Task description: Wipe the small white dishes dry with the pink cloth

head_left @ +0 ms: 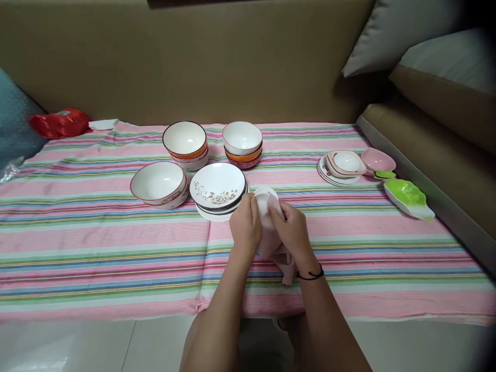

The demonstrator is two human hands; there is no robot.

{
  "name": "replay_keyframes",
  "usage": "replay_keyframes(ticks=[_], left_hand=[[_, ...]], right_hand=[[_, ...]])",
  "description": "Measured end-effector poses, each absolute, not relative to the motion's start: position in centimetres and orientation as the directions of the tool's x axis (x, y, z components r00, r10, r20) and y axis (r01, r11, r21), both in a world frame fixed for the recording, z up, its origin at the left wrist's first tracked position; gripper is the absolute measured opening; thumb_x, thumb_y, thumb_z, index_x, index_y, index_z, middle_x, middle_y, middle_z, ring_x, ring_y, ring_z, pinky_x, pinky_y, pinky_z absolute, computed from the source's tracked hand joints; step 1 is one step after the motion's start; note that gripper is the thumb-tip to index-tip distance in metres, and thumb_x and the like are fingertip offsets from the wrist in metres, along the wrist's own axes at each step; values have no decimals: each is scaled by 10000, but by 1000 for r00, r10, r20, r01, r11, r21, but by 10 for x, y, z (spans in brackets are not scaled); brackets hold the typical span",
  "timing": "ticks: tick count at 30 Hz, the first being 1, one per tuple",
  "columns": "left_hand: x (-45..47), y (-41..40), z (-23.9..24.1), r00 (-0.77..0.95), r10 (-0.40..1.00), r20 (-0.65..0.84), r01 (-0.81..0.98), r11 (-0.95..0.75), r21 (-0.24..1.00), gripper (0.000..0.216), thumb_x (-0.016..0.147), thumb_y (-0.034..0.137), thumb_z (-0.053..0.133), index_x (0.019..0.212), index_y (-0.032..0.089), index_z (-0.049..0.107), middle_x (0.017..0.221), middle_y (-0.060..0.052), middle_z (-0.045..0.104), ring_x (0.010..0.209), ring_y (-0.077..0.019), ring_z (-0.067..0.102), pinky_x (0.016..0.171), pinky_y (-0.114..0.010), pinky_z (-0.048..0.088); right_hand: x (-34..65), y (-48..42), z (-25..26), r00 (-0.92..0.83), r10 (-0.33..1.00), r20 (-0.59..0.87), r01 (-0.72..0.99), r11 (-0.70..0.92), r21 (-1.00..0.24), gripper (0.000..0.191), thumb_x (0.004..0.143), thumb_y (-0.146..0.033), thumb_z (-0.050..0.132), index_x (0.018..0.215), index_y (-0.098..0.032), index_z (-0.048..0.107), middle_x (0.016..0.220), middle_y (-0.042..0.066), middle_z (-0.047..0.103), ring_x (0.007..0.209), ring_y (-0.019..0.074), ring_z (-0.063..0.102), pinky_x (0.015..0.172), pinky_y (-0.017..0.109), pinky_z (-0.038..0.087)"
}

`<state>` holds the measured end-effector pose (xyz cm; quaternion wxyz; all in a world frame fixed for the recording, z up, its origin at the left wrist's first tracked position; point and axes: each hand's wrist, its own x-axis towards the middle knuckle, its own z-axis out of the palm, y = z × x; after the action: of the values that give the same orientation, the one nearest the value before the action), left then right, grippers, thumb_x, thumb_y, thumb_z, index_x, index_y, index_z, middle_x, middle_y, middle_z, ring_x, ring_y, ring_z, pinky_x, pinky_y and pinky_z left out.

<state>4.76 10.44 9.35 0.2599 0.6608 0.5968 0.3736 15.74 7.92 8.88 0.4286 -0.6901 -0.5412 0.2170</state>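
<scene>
At my far left a blue cushion [17,119] leans by a red plastic package [64,124] and a flat white piece [103,124]. From there a striped cloth [116,248], slightly creased, runs across the seat before me, under the tan sofa back [194,57]; pale tiled floor [89,341] shows below its front edge. On it stand three stacks of bowls [157,183], then flower-printed plates [218,181]. Just right of these, over the cloth's middle, is the white dish [265,191], largely covered by a pink rag [269,240]. My left hand [247,225] is curled closed around its left side; my right hand [292,227] pinches the rag at its right. Farther right sit small plates [323,173] with bowls on top, a pink bowl [377,159] and a green-and-white dish [406,196], near the tan padded side [418,139], with pale cushions [387,36] above.
</scene>
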Motion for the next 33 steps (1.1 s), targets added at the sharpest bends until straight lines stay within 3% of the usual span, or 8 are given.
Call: replay_keyframes(ticks=[5, 10, 13, 20, 25, 30, 33], left_hand=[[41, 112, 94, 217, 954, 208, 469, -289, 835, 300, 938, 358, 303, 820, 192, 524, 718, -9, 539, 653, -142, 480, 603, -243, 316], [34, 120, 90, 480, 865, 147, 355, -345, 869, 324, 923, 374, 335, 720, 184, 501, 701, 0, 523, 658, -134, 460, 605, -233, 324], [32, 115, 88, 445, 880, 164, 412, -364, 835, 317, 927, 371, 322, 737, 190, 500, 695, -1, 522, 649, -137, 463, 605, -236, 318], [37, 79, 90, 105, 962, 252, 686, -254, 681, 345, 948, 350, 234, 867, 199, 533, 711, -44, 578, 644, -180, 527, 577, -262, 271], [40, 53, 98, 230, 931, 285, 629, -365, 686, 338, 947, 337, 231, 871, 201, 531, 733, -45, 592, 671, -182, 552, 601, -258, 311], [25, 16, 101, 466, 867, 176, 519, -429, 739, 333, 934, 358, 273, 826, 199, 546, 721, -28, 593, 669, -164, 558, 635, -249, 375], [11, -3, 105, 533, 838, 118, 531, -439, 724, 341, 924, 371, 301, 856, 203, 590, 790, -40, 635, 744, -176, 585, 723, -277, 419]], right_hand=[[163, 78, 87, 334, 922, 195, 580, -38, -814, 364, 818, -370, 487, 545, -193, 325, 489, -52, 308, 505, 90, 295, 488, 234, 218], [171, 74, 84, 271, 941, 203, 638, -18, -769, 341, 812, -394, 510, 557, -180, 437, 486, -46, 355, 498, 93, 312, 497, 240, 215], [168, 73, 83, 258, 943, 210, 631, 0, -776, 338, 811, -398, 508, 562, -177, 450, 496, -45, 364, 503, 93, 313, 501, 240, 218], [155, 57, 81, 273, 941, 202, 505, 38, -862, 323, 824, -401, 442, 593, -177, 449, 547, -37, 427, 552, 105, 392, 525, 220, 277], [160, 18, 83, 334, 910, 246, 544, 27, -839, 313, 847, -421, 407, 646, -190, 473, 580, -15, 487, 570, 136, 452, 546, 240, 308], [157, -26, 77, 349, 903, 251, 637, -32, -771, 333, 850, -428, 396, 610, -212, 478, 557, 25, 526, 541, 174, 469, 535, 275, 306], [148, -43, 67, 259, 930, 261, 621, 46, -782, 302, 841, -409, 412, 657, -208, 544, 611, 55, 593, 567, 187, 494, 548, 288, 317]])
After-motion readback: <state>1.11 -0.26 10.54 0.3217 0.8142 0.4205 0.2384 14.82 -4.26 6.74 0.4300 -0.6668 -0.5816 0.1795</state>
